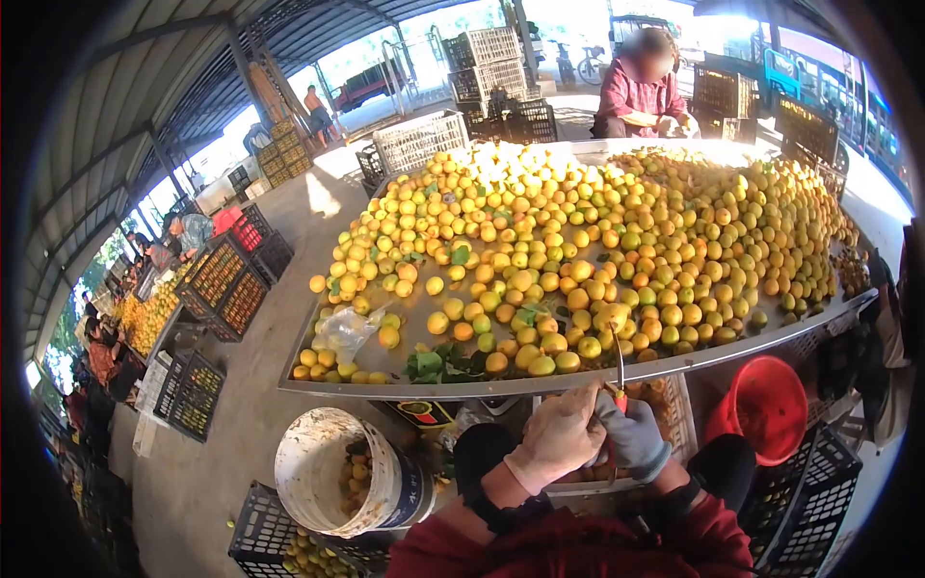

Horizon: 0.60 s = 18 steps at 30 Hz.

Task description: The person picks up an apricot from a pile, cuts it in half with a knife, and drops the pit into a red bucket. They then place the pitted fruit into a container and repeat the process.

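Observation:
My right hand, in a grey glove, is closed around a thin curved metal tool with a red handle. The blade points up over the table's front edge, and its tip overlaps a yellow fruit. Pressed up beside it, my left hand wears a pale glove and has its fingers bent closed; whatever is in them is hidden. Both hands are above a pale crate holding some fruit. Ahead, a heap of yellow-orange round fruit covers much of the metal-rimmed table.
A white bucket with fruit stands to my left, a red bucket to my right. Black crates flank my legs. A clear plastic bag and green leaves lie on the table. Another person sits across.

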Available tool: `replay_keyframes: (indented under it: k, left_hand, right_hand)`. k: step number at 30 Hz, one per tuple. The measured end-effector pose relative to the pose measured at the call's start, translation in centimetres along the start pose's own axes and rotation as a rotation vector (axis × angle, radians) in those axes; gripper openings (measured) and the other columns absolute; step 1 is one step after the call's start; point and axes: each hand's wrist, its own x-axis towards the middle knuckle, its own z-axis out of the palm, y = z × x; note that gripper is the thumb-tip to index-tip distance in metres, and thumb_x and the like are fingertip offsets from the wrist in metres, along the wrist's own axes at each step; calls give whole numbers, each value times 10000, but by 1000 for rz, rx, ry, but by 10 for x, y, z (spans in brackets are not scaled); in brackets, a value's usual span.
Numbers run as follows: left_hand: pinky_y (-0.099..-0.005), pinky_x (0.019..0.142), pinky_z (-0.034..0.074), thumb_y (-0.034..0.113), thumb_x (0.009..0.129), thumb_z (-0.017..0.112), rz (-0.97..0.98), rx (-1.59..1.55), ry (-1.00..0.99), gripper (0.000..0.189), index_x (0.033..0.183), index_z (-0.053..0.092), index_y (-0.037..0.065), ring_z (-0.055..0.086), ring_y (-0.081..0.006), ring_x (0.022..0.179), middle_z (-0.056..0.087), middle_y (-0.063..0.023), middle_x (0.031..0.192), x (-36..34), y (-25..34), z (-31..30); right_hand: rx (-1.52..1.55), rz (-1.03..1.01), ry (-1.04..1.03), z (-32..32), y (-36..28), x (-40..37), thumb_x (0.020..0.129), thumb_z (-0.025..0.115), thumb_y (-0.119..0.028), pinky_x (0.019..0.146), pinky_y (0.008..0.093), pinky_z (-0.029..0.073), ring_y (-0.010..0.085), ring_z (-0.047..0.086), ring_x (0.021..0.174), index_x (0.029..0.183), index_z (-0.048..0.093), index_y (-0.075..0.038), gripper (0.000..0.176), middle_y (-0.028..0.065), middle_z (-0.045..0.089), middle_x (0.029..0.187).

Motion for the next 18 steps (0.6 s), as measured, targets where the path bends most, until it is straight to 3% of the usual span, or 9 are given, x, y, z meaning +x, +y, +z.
replay_keyframes:
  k: [2,5,9,18]
  left_hand:
    - [-406,690,473,94,682,568,-51,13,-228,475,1146,479,44,599,-328,781,594,-161,825,4,-12,-6]
    - [-404,728,475,116,687,574,-86,-100,-311,454,1128,487,47,595,-343,827,598,-169,846,5,-17,-10]
    - [-400,732,479,115,684,572,-119,-88,-315,452,1123,493,42,595,-347,827,600,-168,846,3,-14,-12]
    - [-385,664,474,94,656,555,-54,-26,-126,466,1116,515,34,595,-318,720,583,-156,754,3,-2,-13]
  right_hand:
    - [-72,-19,-8,-2,4,-1,889,580,-277,406,232,482,128,595,484,881,598,24,302,53,619,687]
    - [-142,43,49,7,-3,-5,892,572,-270,409,230,486,129,598,491,892,590,38,309,57,620,700]
    - [-145,57,36,6,0,-3,894,567,-282,412,232,488,133,603,497,884,583,39,321,65,619,695]
    - [-196,-48,-124,-5,-2,2,908,531,-334,404,198,456,140,609,478,834,586,27,373,64,623,645]
